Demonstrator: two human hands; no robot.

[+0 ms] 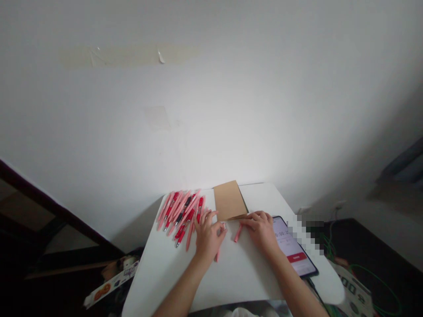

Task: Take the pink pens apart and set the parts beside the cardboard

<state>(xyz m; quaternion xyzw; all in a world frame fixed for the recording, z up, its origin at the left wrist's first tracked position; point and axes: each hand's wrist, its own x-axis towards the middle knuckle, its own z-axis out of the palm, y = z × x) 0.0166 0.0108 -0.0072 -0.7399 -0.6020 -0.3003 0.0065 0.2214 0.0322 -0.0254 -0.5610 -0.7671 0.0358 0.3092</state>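
Note:
My left hand [209, 233] is closed around a pink pen [217, 254], whose lower end sticks out below the palm. A pale tip shows between the thumb and index finger. Opposite it, my right hand [262, 229] pinches a short pink pen cap [237, 233], tilted downward and apart from the pen. A brown notebook or card [230, 200] lies just beyond both hands, near the right fingertips. Left of my left hand, a loose pile of pink, red and dark pens [180, 209] spreads over the white table [165, 273].
A phone [295, 251] with a timer on its screen lies right of my right forearm, a cable at its lower end. The white wall [211, 110] rises behind the table. Boxes and a green cable [373, 270] are on the floor to the right.

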